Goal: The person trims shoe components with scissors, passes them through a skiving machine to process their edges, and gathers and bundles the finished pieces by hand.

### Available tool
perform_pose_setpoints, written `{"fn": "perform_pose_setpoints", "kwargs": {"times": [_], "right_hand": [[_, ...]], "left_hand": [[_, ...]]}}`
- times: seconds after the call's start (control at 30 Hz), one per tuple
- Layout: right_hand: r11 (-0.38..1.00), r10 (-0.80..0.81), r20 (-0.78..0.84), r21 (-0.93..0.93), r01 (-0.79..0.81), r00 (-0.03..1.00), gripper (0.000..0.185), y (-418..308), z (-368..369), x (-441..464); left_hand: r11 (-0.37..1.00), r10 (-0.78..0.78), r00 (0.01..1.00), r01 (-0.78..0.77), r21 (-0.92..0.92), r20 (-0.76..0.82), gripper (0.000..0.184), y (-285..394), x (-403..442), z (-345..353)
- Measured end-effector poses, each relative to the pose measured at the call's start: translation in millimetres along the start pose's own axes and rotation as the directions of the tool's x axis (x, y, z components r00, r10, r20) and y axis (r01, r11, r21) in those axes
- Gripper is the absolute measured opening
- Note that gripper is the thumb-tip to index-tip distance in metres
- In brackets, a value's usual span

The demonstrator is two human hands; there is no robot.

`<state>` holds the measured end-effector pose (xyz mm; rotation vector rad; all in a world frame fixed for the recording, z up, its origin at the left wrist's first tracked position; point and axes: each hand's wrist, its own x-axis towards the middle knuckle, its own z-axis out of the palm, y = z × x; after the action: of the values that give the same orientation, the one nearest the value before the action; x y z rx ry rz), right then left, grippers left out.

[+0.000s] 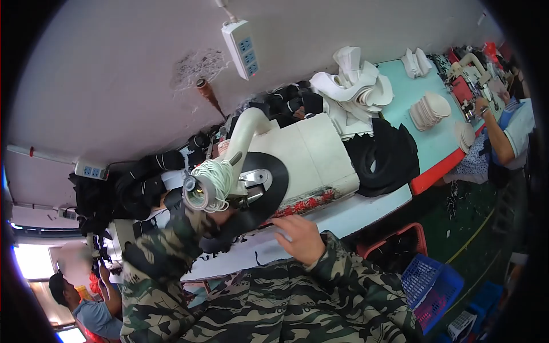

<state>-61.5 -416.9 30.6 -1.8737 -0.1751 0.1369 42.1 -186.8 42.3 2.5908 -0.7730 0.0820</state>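
On the sewing machine (320,151) lies the black piece (278,180), probably light and soft, best held flat by its edge. At the machine's needle side is the left hand (220,216), half hidden; near its front edge, the right hand (303,238), fingers half bent. Whether either grip pinches cannot be told.

Grey wall (131,74), green floor (437,231)

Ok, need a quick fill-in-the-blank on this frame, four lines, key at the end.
1. The person's ____ hand shows just below the coil of pale cord.
2. The person's sleeves have a ____ pattern.
3. The jagged-edged pieces just right of the machine are ____ in colour.
4. The power strip at the top of the picture hangs against the ____.

Missing words: left; camouflage; black; wall.
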Motion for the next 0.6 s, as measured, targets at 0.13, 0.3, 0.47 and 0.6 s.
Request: {"fn": "perform_pose_setpoints", "kwargs": {"times": [0.13, 0.3, 0.47, 0.6], "right_hand": [[0.687, -0.383, -0.040, -0.680, 0.256, 0.923, 0.036, -10.5, 2.3, 10.6], [0.860, 0.145, -0.194, 0.509, -0.027, 0.970, 0.022, 1.0, -33.1, 24.2], [0.698, 0.237, -0.330, 0.712, 0.076, 0.913, 0.016, -5.8, -58.2, 19.1], [0.453, 0.309, -0.008, 0.880, -0.140, 0.951, 0.020, -1.7, -73.3, 7.1]], "left_hand": [[0.680, -0.258, 0.779, 0.567, -0.465, 0.571, 0.013, 40.3, -20.1, 0.5], [0.531, -0.296, 0.889, 0.457, -0.714, 0.348, 0.030, 98.1, -7.7, -19.5], [0.455, -0.008, 0.826, 0.505, -0.733, 0.564, 0.027, 120.8, 21.9, -9.9], [0.558, -0.036, 0.828, 0.481, -0.676, 0.560, 0.022, 127.6, 35.0, -2.5]]}}
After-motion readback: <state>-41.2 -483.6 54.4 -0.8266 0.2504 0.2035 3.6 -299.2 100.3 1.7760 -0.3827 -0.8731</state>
